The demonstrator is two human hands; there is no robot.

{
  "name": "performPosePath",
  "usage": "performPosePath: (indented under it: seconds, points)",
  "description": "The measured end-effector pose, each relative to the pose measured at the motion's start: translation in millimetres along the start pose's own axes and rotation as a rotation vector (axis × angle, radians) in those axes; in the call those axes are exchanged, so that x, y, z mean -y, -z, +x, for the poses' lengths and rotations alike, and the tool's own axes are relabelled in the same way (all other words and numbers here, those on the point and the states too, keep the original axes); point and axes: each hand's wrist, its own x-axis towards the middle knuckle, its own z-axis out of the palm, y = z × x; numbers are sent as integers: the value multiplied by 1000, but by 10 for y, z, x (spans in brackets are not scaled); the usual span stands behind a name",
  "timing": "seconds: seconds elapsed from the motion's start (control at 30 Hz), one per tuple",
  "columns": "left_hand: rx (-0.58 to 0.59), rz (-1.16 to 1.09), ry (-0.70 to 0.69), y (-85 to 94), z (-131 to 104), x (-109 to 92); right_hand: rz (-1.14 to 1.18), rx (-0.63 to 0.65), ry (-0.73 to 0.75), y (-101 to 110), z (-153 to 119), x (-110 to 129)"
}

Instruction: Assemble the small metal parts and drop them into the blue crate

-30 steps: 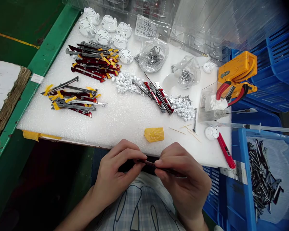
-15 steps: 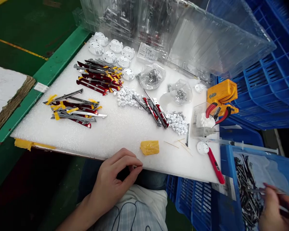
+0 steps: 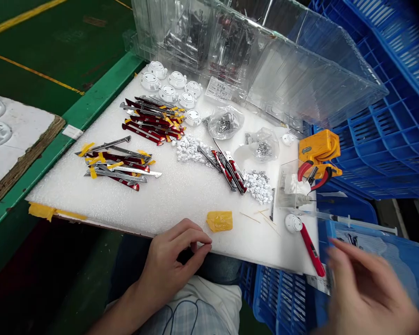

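Observation:
My left hand (image 3: 176, 265) rests at the front edge of the white foam board (image 3: 153, 204). Its thumb and index fingertips are pinched together; whatever lies between them is too small to make out. Just beyond the fingertips is a yellow tape-wrapped block (image 3: 219, 221). My right hand (image 3: 366, 288), smeared by motion, hovers over the near side of the blue bin (image 3: 408, 260) at the right. Its fingers are curled, and I cannot tell what they hold. Close to it lie a red-handled tool (image 3: 312, 249) and a small round white part (image 3: 293, 223).
Silver and dark red blade-shaped parts (image 3: 153, 118) lie in piles, some with yellow tape. White round parts (image 3: 168, 93), small white pieces (image 3: 260, 186) and bags of tiny metal bits (image 3: 225, 123) sit around them. Pliers (image 3: 314, 174), a syringe (image 3: 356, 221) and an orange tape dispenser (image 3: 319, 149) stand right.
My right hand has moved left and up from inside the blue bin of metal parts toward the board. My left hand keeps its pinch, and the view has shifted slightly.

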Motion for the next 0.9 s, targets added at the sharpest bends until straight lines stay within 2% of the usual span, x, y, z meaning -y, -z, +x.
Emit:
performPosePath:
  seconds: [0.07,0.17,0.23,0.3,0.4,0.53,0.9]
  points:
    - [-16,-11,0,-12,-10,22,11,242,143,-454,117,295]
    - [-39,-23,-4,-25,-26,41,40,406,299,-1000,291,462]
    - [-54,-27,-15,-30,-35,45,8,496,346,-1227,363,441]
    - [-65,-27,-28,-29,-39,47,-44,562,350,-1363,395,386]
    - [-64,-24,-38,-23,-36,56,-117,602,309,-1469,392,340]
    - [-59,-27,-42,-22,-31,66,-146,557,236,-1537,355,392]
    - [-52,-3,-37,-9,-24,42,-119,505,178,-1564,304,427]
